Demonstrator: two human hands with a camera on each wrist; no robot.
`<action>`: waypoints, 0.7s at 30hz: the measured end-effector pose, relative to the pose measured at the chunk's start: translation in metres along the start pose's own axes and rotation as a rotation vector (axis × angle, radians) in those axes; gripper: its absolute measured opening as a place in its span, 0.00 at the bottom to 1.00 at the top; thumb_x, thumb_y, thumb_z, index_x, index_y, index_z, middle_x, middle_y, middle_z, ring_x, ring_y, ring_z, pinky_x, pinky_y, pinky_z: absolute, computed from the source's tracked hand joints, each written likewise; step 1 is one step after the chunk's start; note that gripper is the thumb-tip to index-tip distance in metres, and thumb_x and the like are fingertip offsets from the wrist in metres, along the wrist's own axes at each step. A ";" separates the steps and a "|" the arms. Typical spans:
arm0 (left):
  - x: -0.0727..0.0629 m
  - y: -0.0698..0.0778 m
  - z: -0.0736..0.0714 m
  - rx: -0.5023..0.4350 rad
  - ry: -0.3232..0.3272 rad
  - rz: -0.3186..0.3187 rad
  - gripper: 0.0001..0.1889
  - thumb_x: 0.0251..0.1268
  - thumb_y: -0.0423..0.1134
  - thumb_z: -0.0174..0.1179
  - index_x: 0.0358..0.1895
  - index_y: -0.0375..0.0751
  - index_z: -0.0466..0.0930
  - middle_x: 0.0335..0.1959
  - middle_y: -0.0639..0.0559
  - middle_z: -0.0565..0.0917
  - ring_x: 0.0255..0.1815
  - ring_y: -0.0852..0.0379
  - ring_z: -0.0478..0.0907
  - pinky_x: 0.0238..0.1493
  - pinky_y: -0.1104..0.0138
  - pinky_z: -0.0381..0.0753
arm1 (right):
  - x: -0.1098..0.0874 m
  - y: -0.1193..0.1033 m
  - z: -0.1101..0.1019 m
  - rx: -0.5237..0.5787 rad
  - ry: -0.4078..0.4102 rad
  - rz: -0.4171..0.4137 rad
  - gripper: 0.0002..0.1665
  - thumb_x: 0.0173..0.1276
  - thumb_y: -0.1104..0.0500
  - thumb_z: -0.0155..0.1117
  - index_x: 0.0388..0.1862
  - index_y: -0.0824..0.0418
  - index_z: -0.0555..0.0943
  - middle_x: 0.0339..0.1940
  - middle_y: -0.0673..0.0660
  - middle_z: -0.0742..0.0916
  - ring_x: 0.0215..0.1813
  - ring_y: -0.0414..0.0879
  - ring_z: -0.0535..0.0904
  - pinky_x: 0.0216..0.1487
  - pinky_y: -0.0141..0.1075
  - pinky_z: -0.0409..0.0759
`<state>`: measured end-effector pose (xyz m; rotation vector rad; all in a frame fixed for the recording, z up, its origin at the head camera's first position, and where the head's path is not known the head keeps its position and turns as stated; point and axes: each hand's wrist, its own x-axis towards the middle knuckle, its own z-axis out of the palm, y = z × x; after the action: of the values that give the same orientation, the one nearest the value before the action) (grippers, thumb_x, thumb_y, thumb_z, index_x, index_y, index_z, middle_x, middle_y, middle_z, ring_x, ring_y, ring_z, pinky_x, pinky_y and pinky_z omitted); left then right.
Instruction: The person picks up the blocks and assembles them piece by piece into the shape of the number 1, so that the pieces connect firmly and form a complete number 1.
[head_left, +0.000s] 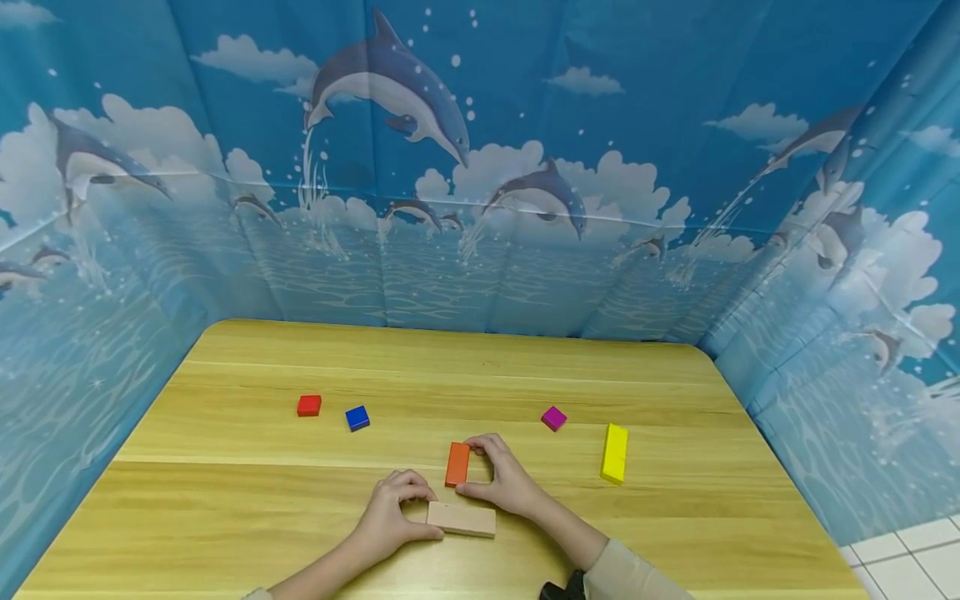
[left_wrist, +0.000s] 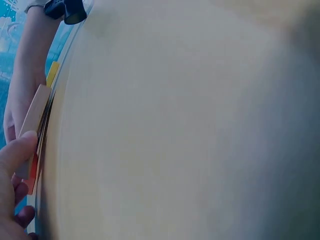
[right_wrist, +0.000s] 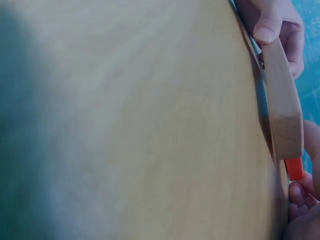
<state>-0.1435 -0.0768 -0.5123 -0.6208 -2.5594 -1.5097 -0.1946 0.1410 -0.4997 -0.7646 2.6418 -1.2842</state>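
A plain wooden block [head_left: 461,518] lies lengthwise across the near middle of the table. My left hand [head_left: 387,518] pinches its left end, thumb on the near side and fingers on the far side. Just beyond it is an orange block [head_left: 457,464], pointing away from me. My right hand [head_left: 510,483] holds this one from the right, fingers at its far end and thumb at its near end. In the right wrist view the wooden block [right_wrist: 284,100] partly hides the orange block [right_wrist: 294,168].
Farther back on the wood-grain table [head_left: 480,375], a small red block [head_left: 309,406] and a blue block [head_left: 357,418] lie to the left. A magenta block [head_left: 554,418] and a long yellow block [head_left: 614,453] are on the right. A dolphin-print curtain [head_left: 480,275] surrounds the table's back and sides.
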 end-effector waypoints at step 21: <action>-0.005 0.004 0.006 0.178 0.043 -0.020 0.20 0.24 0.52 0.75 0.28 0.54 0.81 0.31 0.73 0.75 0.36 0.68 0.66 0.44 0.63 0.61 | 0.002 0.000 0.000 0.001 -0.003 -0.008 0.36 0.53 0.49 0.70 0.57 0.63 0.69 0.52 0.55 0.73 0.54 0.48 0.70 0.58 0.42 0.67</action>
<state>-0.1369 -0.0713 -0.5139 -0.5364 -2.6360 -1.2665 -0.1963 0.1402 -0.4992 -0.7773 2.6382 -1.2861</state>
